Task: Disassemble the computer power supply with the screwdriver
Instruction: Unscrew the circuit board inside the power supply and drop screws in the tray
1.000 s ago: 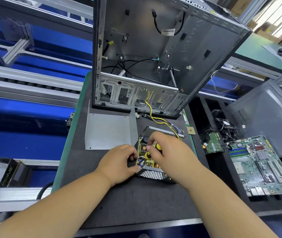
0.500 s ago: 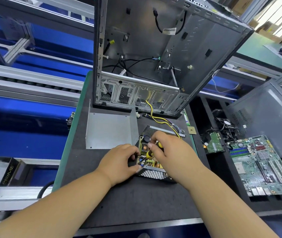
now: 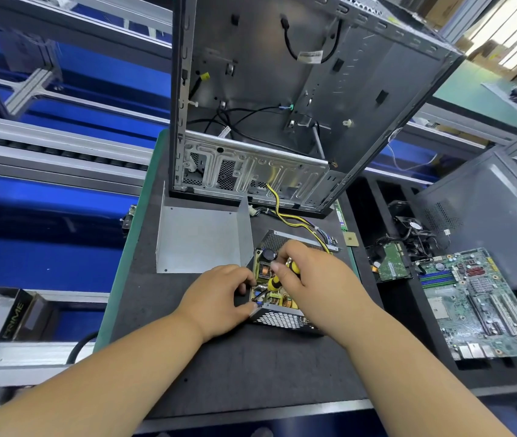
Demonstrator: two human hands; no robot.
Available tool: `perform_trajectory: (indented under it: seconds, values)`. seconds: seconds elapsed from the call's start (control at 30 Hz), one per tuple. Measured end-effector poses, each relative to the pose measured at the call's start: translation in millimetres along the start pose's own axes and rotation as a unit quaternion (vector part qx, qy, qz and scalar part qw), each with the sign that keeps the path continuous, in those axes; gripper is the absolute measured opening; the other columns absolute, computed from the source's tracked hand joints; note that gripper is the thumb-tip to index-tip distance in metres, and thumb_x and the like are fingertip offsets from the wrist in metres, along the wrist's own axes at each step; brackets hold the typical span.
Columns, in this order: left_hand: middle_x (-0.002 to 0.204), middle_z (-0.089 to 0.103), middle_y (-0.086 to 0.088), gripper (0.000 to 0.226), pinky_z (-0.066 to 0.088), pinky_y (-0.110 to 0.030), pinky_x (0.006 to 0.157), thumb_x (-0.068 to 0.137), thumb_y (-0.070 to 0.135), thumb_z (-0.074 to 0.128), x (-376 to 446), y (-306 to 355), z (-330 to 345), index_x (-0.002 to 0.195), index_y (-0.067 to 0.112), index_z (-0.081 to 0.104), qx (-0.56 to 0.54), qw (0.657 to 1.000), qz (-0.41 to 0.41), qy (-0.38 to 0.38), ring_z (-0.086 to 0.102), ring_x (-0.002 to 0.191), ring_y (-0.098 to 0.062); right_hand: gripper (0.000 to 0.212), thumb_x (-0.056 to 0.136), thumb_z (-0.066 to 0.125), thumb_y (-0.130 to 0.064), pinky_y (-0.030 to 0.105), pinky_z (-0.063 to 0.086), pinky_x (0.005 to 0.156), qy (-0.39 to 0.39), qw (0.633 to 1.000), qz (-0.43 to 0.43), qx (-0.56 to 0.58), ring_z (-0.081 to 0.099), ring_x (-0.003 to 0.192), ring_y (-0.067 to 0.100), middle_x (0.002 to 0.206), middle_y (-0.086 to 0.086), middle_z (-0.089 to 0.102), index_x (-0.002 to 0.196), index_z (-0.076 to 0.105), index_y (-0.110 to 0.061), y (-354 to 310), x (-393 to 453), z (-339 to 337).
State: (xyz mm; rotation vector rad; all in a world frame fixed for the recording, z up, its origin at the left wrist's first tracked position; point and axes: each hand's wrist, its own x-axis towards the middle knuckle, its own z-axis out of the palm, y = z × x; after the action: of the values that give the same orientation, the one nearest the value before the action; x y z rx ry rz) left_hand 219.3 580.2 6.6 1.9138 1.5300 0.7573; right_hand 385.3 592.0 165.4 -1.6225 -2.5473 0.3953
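The opened power supply (image 3: 282, 320) lies on the dark mat, its circuit board with coils and a capacitor exposed inside a perforated metal shell. My right hand (image 3: 317, 279) grips a yellow-and-black screwdriver (image 3: 274, 282), whose tip points down into the board's left side. My left hand (image 3: 219, 298) holds the power supply's near-left corner, fingers curled over its edge. Its yellow and black cable bundle (image 3: 295, 220) runs back into the computer case.
An empty computer case (image 3: 298, 99) stands upright behind. The supply's removed grey cover (image 3: 200, 238) lies left of it. On the right, a motherboard (image 3: 478, 301), a hard drive board (image 3: 392, 266) and a fan (image 3: 411, 225) lie beside another grey case (image 3: 496, 212).
My right hand has shifted slightly with the screwdriver over the board, fingers regripping the handle. The left hand and the power supply have stayed in place.
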Motion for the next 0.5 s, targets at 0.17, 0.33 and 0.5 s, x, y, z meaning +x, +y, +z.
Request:
perform_trajectory:
  seconds: [0.17, 0.33, 0.5]
  values:
    - [0.08, 0.051, 0.019, 0.029, 0.036, -0.014, 0.068, 0.069, 0.047, 0.063, 0.8, -0.2, 0.8, 0.096, 0.038, 0.055, 0.004, 1.0, 0.0, 0.003, 0.047, 0.079, 0.0, 0.013, 0.091, 0.058, -0.028, 0.024, 0.031, 0.059, 0.001, 0.999, -0.002, 0.038, 0.047, 0.075, 0.009, 0.088, -0.009, 0.057, 0.103, 0.053, -0.024, -2.0, 0.5, -0.3]
    - [0.08, 0.051, 0.019, 0.03, 0.041, -0.02, 0.071, 0.068, 0.051, 0.057, 1.1, 0.5, 0.5, 0.095, 0.039, 0.054, 0.007, 1.0, 0.002, 0.003, 0.048, 0.08, -0.003, 0.018, 0.095, 0.053, -0.04, 0.034, 0.034, 0.065, 0.009, 1.0, -0.018, -0.003, 0.053, 0.087, 0.018, 0.088, -0.008, 0.059, 0.103, 0.05, -0.024, -2.4, -0.6, 2.1]
    - [0.08, 0.051, 0.019, 0.027, 0.035, -0.014, 0.067, 0.07, 0.045, 0.065, 1.3, -0.1, 0.7, 0.095, 0.039, 0.054, 0.009, 1.0, 0.001, 0.001, 0.047, 0.079, 0.0, 0.023, 0.1, 0.043, -0.047, 0.036, 0.042, 0.062, -0.005, 1.0, -0.01, -0.026, 0.057, 0.079, 0.02, 0.082, -0.004, 0.065, 0.104, 0.047, -0.025, -1.5, 3.1, 2.2]
